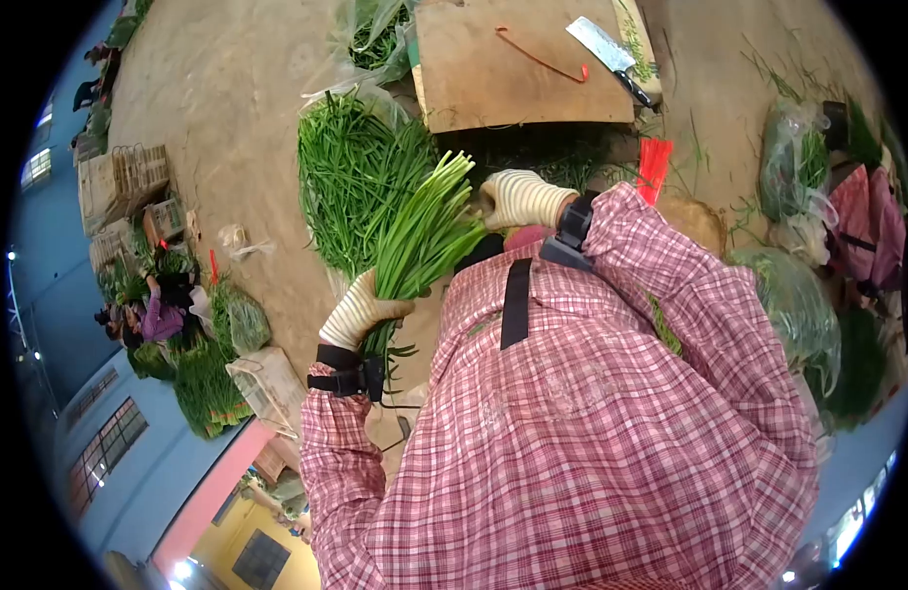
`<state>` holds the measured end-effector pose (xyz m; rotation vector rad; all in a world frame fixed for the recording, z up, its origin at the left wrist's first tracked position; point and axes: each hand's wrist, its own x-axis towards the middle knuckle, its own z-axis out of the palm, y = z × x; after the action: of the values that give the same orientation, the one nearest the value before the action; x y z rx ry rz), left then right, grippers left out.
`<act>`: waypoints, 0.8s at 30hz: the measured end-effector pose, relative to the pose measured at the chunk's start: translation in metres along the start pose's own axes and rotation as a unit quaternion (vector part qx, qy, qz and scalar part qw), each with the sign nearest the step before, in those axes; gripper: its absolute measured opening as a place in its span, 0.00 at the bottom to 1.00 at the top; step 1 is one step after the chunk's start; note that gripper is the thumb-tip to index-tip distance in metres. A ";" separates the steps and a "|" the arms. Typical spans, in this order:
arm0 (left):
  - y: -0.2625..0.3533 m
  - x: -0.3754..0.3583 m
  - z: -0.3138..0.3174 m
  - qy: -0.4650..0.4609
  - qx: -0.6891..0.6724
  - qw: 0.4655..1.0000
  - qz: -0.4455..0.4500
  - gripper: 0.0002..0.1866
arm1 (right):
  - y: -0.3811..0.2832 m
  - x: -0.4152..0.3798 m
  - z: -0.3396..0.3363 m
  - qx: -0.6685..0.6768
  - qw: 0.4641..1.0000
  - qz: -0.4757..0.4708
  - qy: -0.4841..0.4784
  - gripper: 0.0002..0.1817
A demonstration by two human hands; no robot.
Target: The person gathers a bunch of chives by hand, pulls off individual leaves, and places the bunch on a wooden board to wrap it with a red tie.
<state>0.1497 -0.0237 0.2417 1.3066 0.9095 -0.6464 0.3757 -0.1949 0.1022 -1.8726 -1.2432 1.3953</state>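
Observation:
My left hand (361,310), in a cream striped glove, is closed around a bunch of garlic chives (424,231). The bunch's pale cut ends point up and to the right, and its dark leaf ends hang below my fist. Close to the right side of the bunch is my right hand (526,200), in a matching glove. Its fingers are curled, and I cannot make out what is in them. A big heap of loose chives (351,177) lies on plastic just beyond my left hand.
Ahead stands a low wooden board (523,74) bearing a cleaver (606,49) and a red tie (543,54). Red strips (654,169) hang at its near right corner. Bagged greens (788,305) lie on the right. Crates (124,187) and other people (159,315) are at left.

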 end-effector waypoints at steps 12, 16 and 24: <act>-0.010 -0.004 0.002 0.064 -0.007 0.997 0.045 0.27 | 0.015 -0.001 0.034 0.077 0.966 -0.212 0.128 0.07; -0.005 -0.012 0.003 0.072 0.008 0.995 0.066 0.28 | 0.033 0.002 0.041 0.084 0.959 -0.187 0.195 0.07; -0.012 -0.022 -0.014 0.089 0.070 0.993 0.020 0.32 | 0.034 0.016 0.019 -0.097 0.930 -0.114 0.335 0.24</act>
<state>0.1256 -0.0138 0.2545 1.5240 0.9934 -0.5765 0.3715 -0.1988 0.0605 -2.0033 -1.2029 0.4445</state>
